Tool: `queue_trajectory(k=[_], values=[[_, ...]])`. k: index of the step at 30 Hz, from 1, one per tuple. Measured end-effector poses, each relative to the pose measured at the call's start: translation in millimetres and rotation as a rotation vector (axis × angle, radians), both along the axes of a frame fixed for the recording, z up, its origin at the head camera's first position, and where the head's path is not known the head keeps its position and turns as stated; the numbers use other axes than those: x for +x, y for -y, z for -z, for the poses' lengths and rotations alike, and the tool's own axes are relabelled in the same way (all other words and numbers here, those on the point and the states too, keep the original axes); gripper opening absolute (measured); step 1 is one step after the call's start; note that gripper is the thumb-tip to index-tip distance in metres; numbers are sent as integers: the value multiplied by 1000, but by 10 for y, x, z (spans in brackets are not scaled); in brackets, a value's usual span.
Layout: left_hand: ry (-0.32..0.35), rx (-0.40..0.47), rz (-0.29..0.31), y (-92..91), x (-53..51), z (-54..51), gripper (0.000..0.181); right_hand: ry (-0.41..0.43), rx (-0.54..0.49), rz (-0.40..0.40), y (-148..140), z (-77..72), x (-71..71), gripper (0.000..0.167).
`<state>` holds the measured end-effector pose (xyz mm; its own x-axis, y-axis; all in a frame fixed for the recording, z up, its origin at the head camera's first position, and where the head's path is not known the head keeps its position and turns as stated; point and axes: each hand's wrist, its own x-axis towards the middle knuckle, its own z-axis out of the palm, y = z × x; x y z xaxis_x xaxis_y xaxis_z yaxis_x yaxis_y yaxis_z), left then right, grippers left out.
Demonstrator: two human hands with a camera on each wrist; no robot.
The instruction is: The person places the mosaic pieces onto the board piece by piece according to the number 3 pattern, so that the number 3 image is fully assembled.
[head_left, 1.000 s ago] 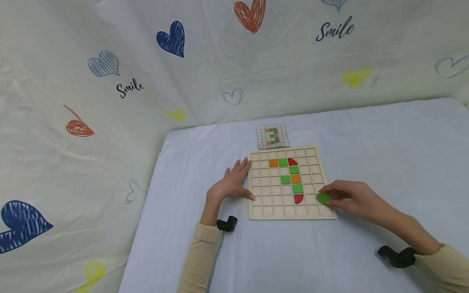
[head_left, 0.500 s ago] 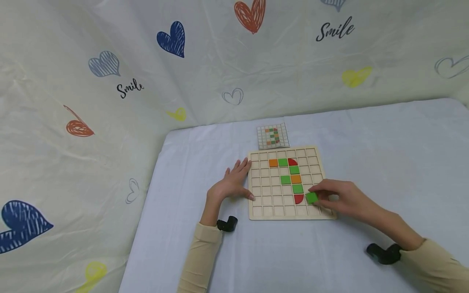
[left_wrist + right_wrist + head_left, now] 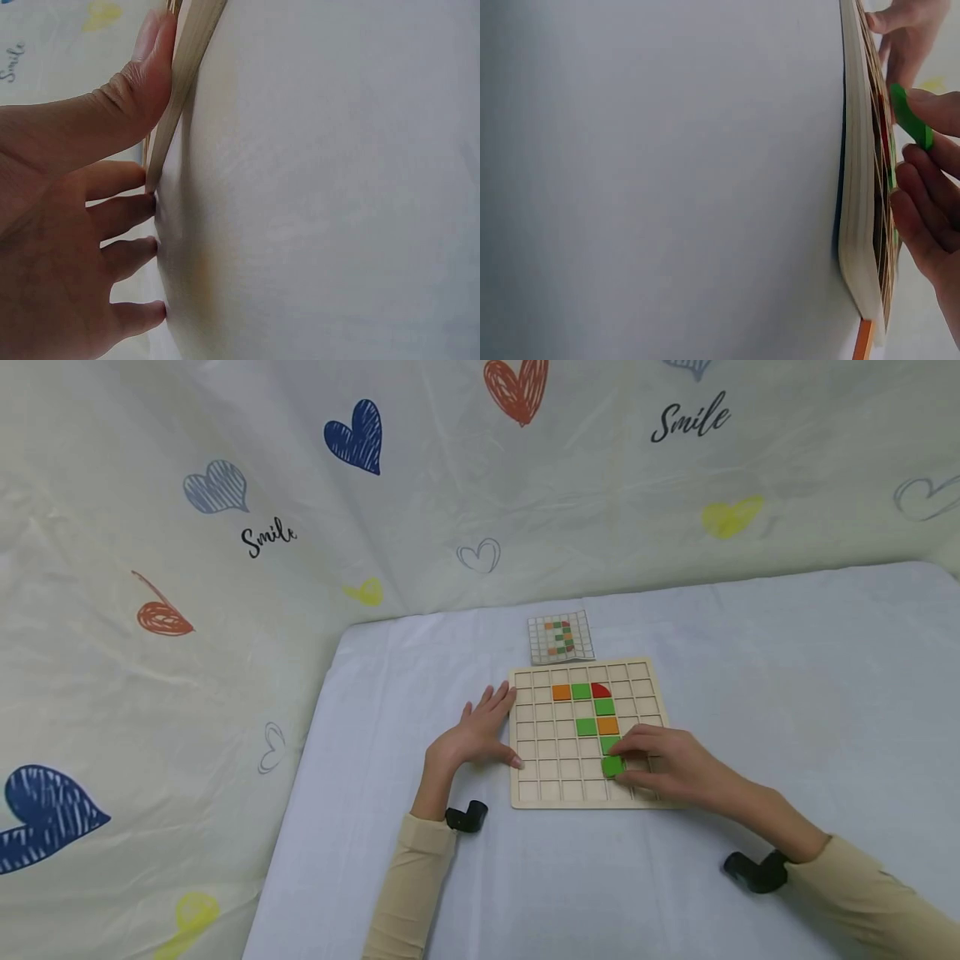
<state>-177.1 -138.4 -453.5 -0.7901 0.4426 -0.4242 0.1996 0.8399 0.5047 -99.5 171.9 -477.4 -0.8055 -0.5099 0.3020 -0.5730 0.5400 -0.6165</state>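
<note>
On the table lies a wooden grid board [image 3: 555,792] with orange, green and red tiles set in some of its squares. My right hand [image 3: 678,764] pinches a green square tile [image 3: 612,767] between thumb and fingers, over the lower middle of the board. In the right wrist view this green tile [image 3: 911,118] is tilted and raised above the board's surface. The red tile under it is hidden in the head view. At the board's left edge my left hand [image 3: 474,735] rests with fingers spread, its thumb [image 3: 146,67] against the wooden rim.
A printed pattern card [image 3: 561,637] lies just behind the board, showing a similar coloured grid. An orange piece [image 3: 863,341] sits by the board's near corner in the right wrist view. White cloth [image 3: 600,885] covers the table; a printed curtain [image 3: 420,485] hangs behind.
My right hand has carried the green tile leftward across the board, from near its right edge to over the lower red tile. The left hand has stayed in place.
</note>
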Motion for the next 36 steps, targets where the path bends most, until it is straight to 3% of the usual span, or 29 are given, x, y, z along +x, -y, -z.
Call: queue_trajectory(k=[5,22,31,36], values=[[-3,-8,5,-10,-7,12,120,19,2,-19,71,-16,-29,30],[-2,0,3,-43,-11,3,120,120,206,22,233,-81,-88,22],[-2,-6,2,-41,-2,-18,120,77,213,11,250,-60,-72,24],[-4,-11,2,-10,5,-11,121,-3,183,-11,211,-67,-63,25]])
